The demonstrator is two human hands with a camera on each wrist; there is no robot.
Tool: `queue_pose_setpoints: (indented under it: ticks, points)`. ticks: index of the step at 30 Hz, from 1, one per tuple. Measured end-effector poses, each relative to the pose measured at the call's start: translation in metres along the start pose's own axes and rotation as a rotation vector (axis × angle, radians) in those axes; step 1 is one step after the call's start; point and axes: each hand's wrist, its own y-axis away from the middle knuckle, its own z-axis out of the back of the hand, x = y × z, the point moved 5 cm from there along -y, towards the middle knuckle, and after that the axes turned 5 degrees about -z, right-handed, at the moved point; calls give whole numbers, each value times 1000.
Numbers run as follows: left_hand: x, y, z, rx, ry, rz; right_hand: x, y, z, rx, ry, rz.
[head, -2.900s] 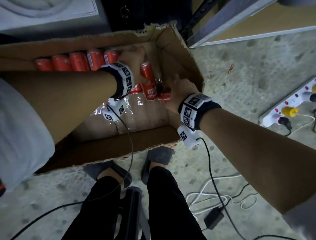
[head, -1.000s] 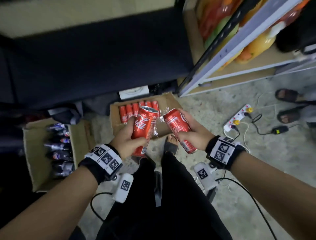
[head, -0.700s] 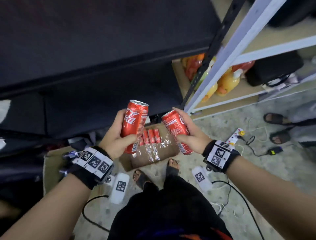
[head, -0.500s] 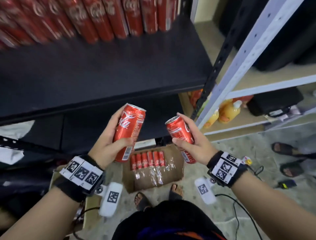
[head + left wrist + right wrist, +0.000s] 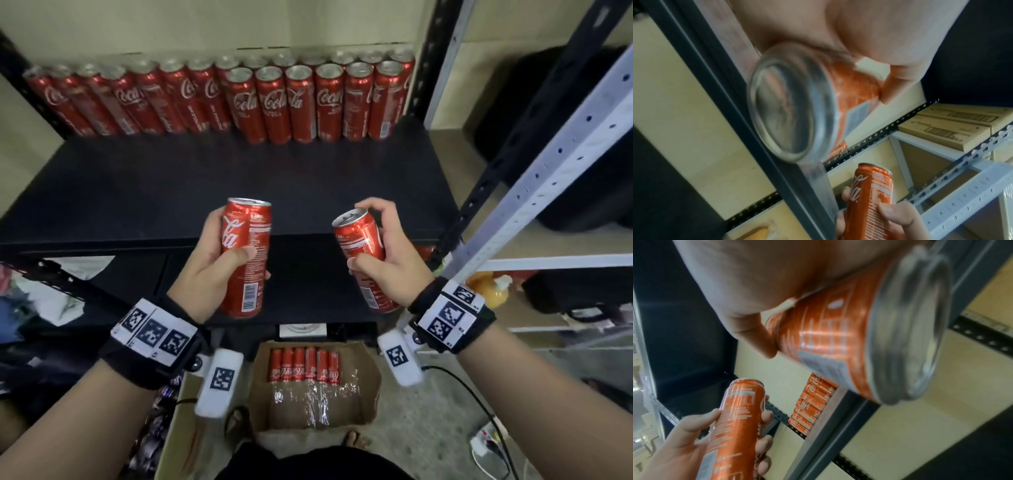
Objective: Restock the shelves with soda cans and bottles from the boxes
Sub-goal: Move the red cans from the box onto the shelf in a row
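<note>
I hold one red soda can in each hand, just in front of the black shelf [image 5: 205,178]. My left hand [image 5: 214,263] grips the left can [image 5: 245,257] upright around its body; its base shows close up in the left wrist view [image 5: 791,104]. My right hand [image 5: 394,260] grips the right can [image 5: 363,253], tilted left, and its base fills the right wrist view [image 5: 910,331]. Rows of red cans [image 5: 274,102] stand along the shelf's back. On the floor below, the cardboard box [image 5: 370,394] holds several more cans [image 5: 305,366].
A grey perforated shelf upright [image 5: 548,178] rises at the right, with a black bag [image 5: 582,171] and orange bottles [image 5: 489,287] behind it. A second box with dark bottles [image 5: 150,438] sits lower left. A power strip [image 5: 486,445] and cables lie on the floor.
Both hands took a can out of the floor box and rose with them to shelf height. The view lifted from the floor to the stocked shelf.
</note>
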Motion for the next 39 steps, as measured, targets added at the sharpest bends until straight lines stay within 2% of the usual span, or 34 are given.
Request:
queue_pose_setpoints:
  ticks: [4, 8, 16, 20, 24, 27, 31, 35, 39]
  points:
    - [-13, -16, 43, -95, 37, -46, 26, -34, -23, -82, 34, 47]
    - [-32, -30, 94, -147, -42, -111, 52, -72, -53, -169, 32, 86]
    - [-34, -83, 222, -82, -107, -174, 96, -151, -126, -224, -44, 131]
    - [-24, -110, 261, -93, -74, -183, 100, -185, -161, -282, -66, 86]
    - [-17, -129, 271, 0, -113, -201, 91, -206, -192, -315, -85, 45]
    - [-8, -139, 267, 3, -113, -193, 83, -216, -209, -352, -111, 30]
    - [3, -143, 257, 35, -12, -210, 76, -220, -226, -368, -94, 64]
    - [8, -142, 246, 134, -43, -249, 74, -221, -238, -361, -106, 105]
    - [14, -146, 240, 144, -28, -231, 73, -222, -240, -338, -108, 107]
